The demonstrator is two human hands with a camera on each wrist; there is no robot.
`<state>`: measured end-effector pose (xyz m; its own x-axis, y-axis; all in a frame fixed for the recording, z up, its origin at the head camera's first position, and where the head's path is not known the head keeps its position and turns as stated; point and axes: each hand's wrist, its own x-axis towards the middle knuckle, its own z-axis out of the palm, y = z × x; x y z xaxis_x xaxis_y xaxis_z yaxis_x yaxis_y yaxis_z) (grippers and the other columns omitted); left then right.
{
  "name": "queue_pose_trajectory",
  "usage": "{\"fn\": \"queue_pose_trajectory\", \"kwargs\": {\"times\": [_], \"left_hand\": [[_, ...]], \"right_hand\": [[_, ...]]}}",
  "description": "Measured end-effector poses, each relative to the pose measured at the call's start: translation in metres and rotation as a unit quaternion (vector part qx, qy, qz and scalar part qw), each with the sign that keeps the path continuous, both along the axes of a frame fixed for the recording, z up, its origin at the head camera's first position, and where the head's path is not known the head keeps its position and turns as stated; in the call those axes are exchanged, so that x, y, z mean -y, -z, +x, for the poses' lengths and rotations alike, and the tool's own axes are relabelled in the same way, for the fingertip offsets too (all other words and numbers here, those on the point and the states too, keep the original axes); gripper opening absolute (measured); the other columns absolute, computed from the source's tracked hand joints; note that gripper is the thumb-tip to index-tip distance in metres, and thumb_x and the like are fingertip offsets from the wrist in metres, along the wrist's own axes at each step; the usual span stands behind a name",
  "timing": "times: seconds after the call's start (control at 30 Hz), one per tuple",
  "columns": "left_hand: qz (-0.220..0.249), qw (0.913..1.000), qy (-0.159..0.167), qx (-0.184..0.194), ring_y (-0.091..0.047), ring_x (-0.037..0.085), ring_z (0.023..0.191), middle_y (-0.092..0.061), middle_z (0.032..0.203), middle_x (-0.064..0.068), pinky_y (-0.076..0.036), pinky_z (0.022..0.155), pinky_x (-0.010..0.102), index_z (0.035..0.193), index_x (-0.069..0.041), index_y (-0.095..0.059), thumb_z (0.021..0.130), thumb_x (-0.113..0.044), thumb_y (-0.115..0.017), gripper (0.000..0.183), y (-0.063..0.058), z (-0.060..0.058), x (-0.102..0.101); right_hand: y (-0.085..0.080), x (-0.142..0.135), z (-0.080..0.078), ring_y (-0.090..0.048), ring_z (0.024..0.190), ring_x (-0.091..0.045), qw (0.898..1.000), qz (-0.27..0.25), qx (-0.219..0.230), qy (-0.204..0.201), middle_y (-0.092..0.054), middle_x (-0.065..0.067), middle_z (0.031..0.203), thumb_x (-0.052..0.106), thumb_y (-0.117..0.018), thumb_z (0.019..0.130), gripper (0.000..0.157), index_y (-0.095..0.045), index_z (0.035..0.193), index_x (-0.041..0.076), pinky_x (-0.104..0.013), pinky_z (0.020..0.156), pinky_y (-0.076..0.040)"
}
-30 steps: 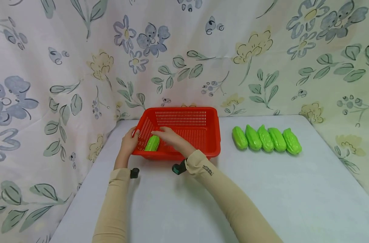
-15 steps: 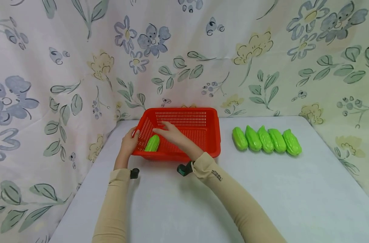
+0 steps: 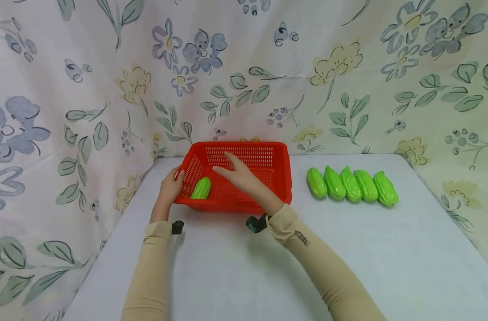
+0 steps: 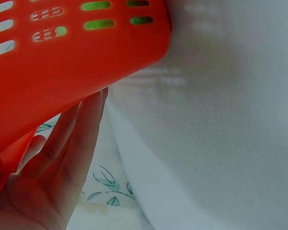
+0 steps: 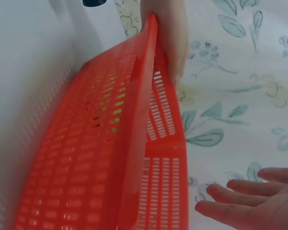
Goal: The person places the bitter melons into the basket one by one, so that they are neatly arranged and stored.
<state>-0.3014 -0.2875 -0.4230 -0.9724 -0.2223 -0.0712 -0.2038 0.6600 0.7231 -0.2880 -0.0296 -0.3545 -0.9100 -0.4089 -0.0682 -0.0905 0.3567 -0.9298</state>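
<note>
My left hand (image 3: 171,187) grips the left rim of a red plastic basket (image 3: 283,176). Seen from the left wrist, its fingers (image 4: 74,153) lie along the outer wall under the rim. One light green, ridged gourd (image 3: 201,188), like a bitter melon, lies inside the basket at the front left corner. Above the basket floor hovers my right hand (image 3: 244,178), holding nothing, its thumb and fingers spread apart. The right wrist view has its straight fingers (image 5: 245,191) beside the basket's slotted wall, apart from it.
To the right of the basket, several similar green gourds (image 3: 353,185) lie side by side in a row on the white table (image 3: 212,267). A flower-patterned cloth (image 3: 292,89) hangs behind the table and along its left side.
My right hand has drawn away from the gourd in the basket, moving right and up with fingers spreading. The left hand, basket and gourds stay where they were.
</note>
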Motion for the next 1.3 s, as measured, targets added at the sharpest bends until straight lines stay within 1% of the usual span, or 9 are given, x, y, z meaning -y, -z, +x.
{"fn": "queue_pose_trajectory", "kwargs": {"times": [0.17, 0.27, 0.47, 0.6, 0.7, 0.83, 0.97, 1.1, 1.3], "left_hand": [[0.003, 1.0, -0.001, 0.005, -0.047, 0.036, 0.119, -0.037, 0.153, 0.021, -0.039, 0.105, 0.055, 0.155, -0.012, -0.025, 0.107, -0.038, -0.032, 0.055, -0.002, 0.0, 0.0], [0.006, 1.0, 0.0, 0.005, -0.047, 0.036, 0.118, -0.038, 0.152, 0.021, -0.04, 0.105, 0.055, 0.155, -0.012, -0.025, 0.107, -0.037, -0.032, 0.055, -0.003, -0.001, -0.001], [0.007, 1.0, 0.001, 0.006, -0.047, 0.035, 0.119, -0.037, 0.153, 0.021, -0.039, 0.105, 0.055, 0.155, -0.012, -0.025, 0.107, -0.039, -0.031, 0.056, -0.001, -0.002, 0.0], [0.009, 0.9999, -0.001, 0.008, -0.046, 0.035, 0.121, -0.036, 0.154, 0.021, -0.038, 0.106, 0.055, 0.156, -0.013, -0.024, 0.106, -0.039, -0.031, 0.056, 0.001, -0.002, 0.001], [0.009, 0.9999, 0.0, 0.007, -0.046, 0.036, 0.121, -0.036, 0.154, 0.021, -0.038, 0.106, 0.055, 0.156, -0.013, -0.024, 0.106, -0.039, -0.031, 0.056, 0.001, -0.002, 0.001], [0.006, 1.0, 0.004, 0.003, -0.046, 0.036, 0.121, -0.037, 0.153, 0.021, -0.039, 0.105, 0.055, 0.156, -0.012, -0.024, 0.106, -0.039, -0.03, 0.056, -0.002, -0.002, 0.0], [0.003, 1.0, 0.005, 0.002, -0.046, 0.036, 0.121, -0.037, 0.153, 0.022, -0.039, 0.105, 0.055, 0.156, -0.013, -0.023, 0.107, -0.039, -0.03, 0.056, -0.003, -0.002, 0.0], [0.002, 1.0, 0.004, 0.002, -0.046, 0.036, 0.12, -0.037, 0.153, 0.021, -0.039, 0.105, 0.055, 0.156, -0.013, -0.024, 0.107, -0.039, -0.03, 0.056, -0.003, -0.002, 0.0], [0.005, 1.0, 0.005, 0.0, -0.047, 0.035, 0.119, -0.039, 0.152, 0.021, -0.039, 0.106, 0.055, 0.155, -0.012, -0.025, 0.106, -0.039, -0.031, 0.056, 0.001, -0.001, 0.0]], "right_hand": [[-0.004, -0.014, -0.002, -0.033, 0.144, -0.027, 1.0, -0.004, -0.006, 0.019, -0.027, -0.001, 0.161, 0.049, -0.059, 0.093, 0.077, -0.022, 0.156, 0.024, -0.052, 0.113, -0.034], [-0.005, -0.024, -0.005, -0.033, 0.144, -0.027, 0.999, -0.016, -0.006, 0.029, -0.027, -0.002, 0.161, 0.049, -0.059, 0.093, 0.077, -0.022, 0.156, 0.024, -0.051, 0.113, -0.035], [-0.008, -0.045, -0.007, -0.032, 0.145, -0.028, 0.998, -0.038, 0.0, 0.042, -0.025, -0.002, 0.162, 0.05, -0.058, 0.094, 0.077, -0.021, 0.156, 0.025, -0.05, 0.112, -0.036], [-0.009, -0.057, -0.011, -0.033, 0.145, -0.029, 0.998, -0.032, -0.008, 0.048, -0.026, -0.004, 0.162, 0.049, -0.058, 0.094, 0.078, -0.019, 0.157, 0.022, -0.05, 0.113, -0.036], [-0.01, -0.068, -0.014, -0.034, 0.144, -0.03, 0.998, -0.03, -0.014, 0.061, -0.027, -0.007, 0.161, 0.048, -0.057, 0.095, 0.077, -0.019, 0.157, 0.021, -0.05, 0.113, -0.035], [-0.01, -0.084, -0.019, -0.032, 0.146, -0.031, 0.995, -0.042, -0.022, 0.084, -0.028, -0.01, 0.16, 0.046, -0.056, 0.096, 0.076, -0.019, 0.157, 0.018, -0.05, 0.115, -0.032], [-0.007, -0.102, -0.023, -0.031, 0.146, -0.031, 0.993, -0.047, -0.023, 0.11, -0.028, -0.012, 0.161, 0.044, -0.054, 0.098, 0.076, -0.018, 0.157, 0.015, -0.051, 0.116, -0.03], [-0.001, -0.119, -0.027, -0.03, 0.146, -0.033, 0.989, -0.053, -0.023, 0.135, -0.027, -0.015, 0.16, 0.041, -0.053, 0.098, 0.075, -0.016, 0.157, 0.012, -0.053, 0.116, -0.029], [0.01, -0.141, -0.029, -0.025, 0.148, -0.033, 0.986, -0.045, -0.011, 0.157, -0.023, -0.014, 0.162, 0.043, -0.05, 0.099, 0.076, -0.013, 0.158, 0.014, -0.054, 0.118, -0.024]]}}
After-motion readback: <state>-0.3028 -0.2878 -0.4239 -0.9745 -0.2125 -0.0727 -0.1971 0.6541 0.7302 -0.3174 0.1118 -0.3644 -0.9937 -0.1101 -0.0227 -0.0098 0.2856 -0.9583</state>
